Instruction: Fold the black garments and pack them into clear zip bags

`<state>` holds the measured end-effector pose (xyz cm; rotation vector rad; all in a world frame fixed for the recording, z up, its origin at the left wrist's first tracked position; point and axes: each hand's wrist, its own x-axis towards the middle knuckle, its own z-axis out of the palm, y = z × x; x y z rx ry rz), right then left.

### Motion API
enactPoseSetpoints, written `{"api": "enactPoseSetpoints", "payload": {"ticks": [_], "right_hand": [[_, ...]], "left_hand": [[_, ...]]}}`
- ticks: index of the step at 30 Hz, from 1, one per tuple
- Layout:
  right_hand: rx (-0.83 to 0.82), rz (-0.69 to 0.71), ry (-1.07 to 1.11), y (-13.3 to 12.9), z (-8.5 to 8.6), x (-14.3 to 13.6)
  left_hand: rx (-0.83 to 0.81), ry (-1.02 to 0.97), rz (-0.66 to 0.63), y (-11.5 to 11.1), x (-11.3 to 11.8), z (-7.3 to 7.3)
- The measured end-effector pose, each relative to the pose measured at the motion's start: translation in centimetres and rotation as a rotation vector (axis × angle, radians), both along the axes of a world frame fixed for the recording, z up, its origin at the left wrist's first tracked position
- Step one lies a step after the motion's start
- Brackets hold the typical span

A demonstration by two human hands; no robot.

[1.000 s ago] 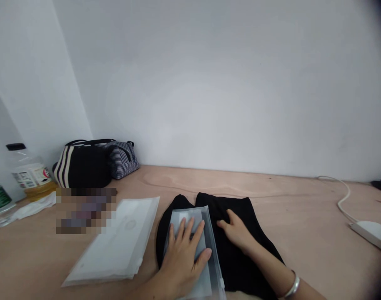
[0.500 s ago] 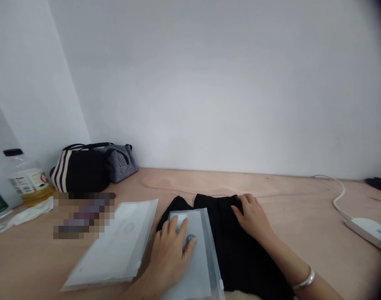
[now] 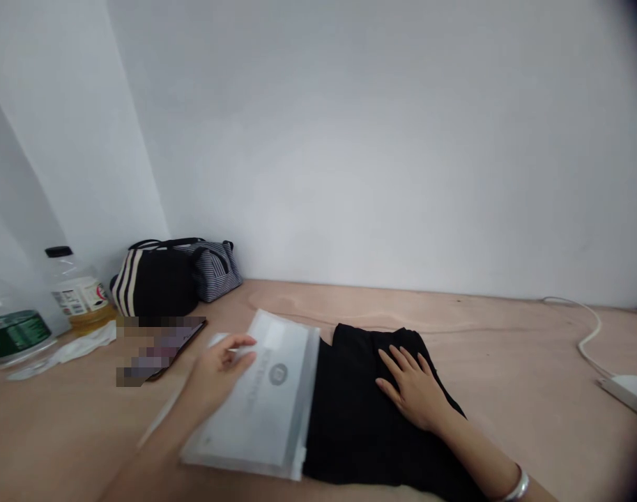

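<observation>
My left hand [image 3: 225, 366] pinches the left side of a frosted plastic zip bag [image 3: 261, 411] between thumb and fingers. The bag has a dark round logo and a slider at its lower right corner. Its right edge meets the left side of a black garment [image 3: 350, 411], which lies folded on the table. My right hand [image 3: 411, 387] rests flat on the garment with fingers spread, holding nothing. Another pale bag [image 3: 159, 418] shows only as an edge, mostly covered by my left forearm and the first bag.
Left on the wooden table [image 3: 507, 390] stand a bottle of yellow liquid [image 3: 81, 296] and a green-labelled bottle [image 3: 18, 328], with a white tissue [image 3: 83, 348]. A black cap [image 3: 159, 282] and striped pouch [image 3: 219, 272] sit by the wall. A white power strip [image 3: 629, 394] lies right.
My left hand has gone from lying on the zip bag to gripping its side, and the bag has shifted left off most of the garment. My right hand now lies flatter on the cloth.
</observation>
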<state>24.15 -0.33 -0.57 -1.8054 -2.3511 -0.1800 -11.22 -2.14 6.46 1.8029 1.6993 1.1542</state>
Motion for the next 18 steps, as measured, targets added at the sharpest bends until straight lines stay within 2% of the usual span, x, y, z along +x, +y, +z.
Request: {"api": "enactPoseSetpoints", "payload": {"ticks": [3,4,6,7,9,10,11,13,15,18], "right_hand": [[0.013,0.002,0.001,0.0,-0.1,-0.1],[0.015,0.001,0.0,0.0,-0.1,-0.1],[0.015,-0.002,-0.002,0.0,-0.2,-0.2],[0.013,-0.003,-0.003,0.0,-0.2,-0.2],[0.01,-0.002,-0.008,0.0,-0.2,-0.1],[0.01,-0.002,-0.01,0.0,-0.3,-0.1],[0.012,-0.001,-0.01,0.0,-0.3,-0.1],[0.015,-0.003,-0.006,0.0,-0.3,-0.1],[0.014,-0.005,0.0,0.0,-0.2,-0.1],[0.001,-0.005,0.008,0.0,-0.1,-0.1]], "left_hand": [[-0.013,0.014,0.05,1.1,-6.3,-0.5],[-0.033,0.075,0.068,1.4,-8.0,-0.8],[-0.063,0.293,0.154,1.9,-9.8,-1.4],[-0.046,0.418,0.193,1.9,-9.8,-1.6],[0.054,0.633,0.222,1.4,-8.0,-2.0],[0.111,0.699,0.193,1.0,-6.3,-2.1],[0.142,0.738,0.113,0.4,-4.5,-2.3],[0.076,0.8,-0.016,-0.7,-0.9,-2.9],[-0.06,0.854,-0.068,-1.4,1.4,-3.6],[-0.189,0.908,-0.069,-1.3,1.7,-4.6]]}}
